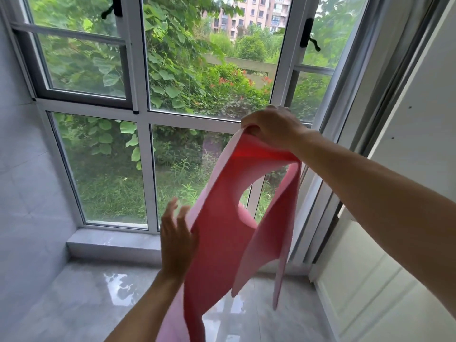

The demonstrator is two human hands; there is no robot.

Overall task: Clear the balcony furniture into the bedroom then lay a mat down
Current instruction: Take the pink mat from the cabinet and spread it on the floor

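A pink mat (219,240) hangs in the air in front of the balcony window, partly unfolded, with loose flaps drooping toward the floor. My right hand (271,127) grips its top edge, raised at window height. Lower down, my left hand (177,235) is beside the mat's left edge with the fingers spread, touching or nearly touching it; I cannot tell whether it holds the mat. The mat's bottom end runs out of view at the lower edge.
A glossy grey tiled floor (81,299) lies below, with a low stone sill (111,241) under the white-framed window (142,114). A tiled wall stands at the left. At the right are a sliding door frame (328,193) and a white panel (370,280).
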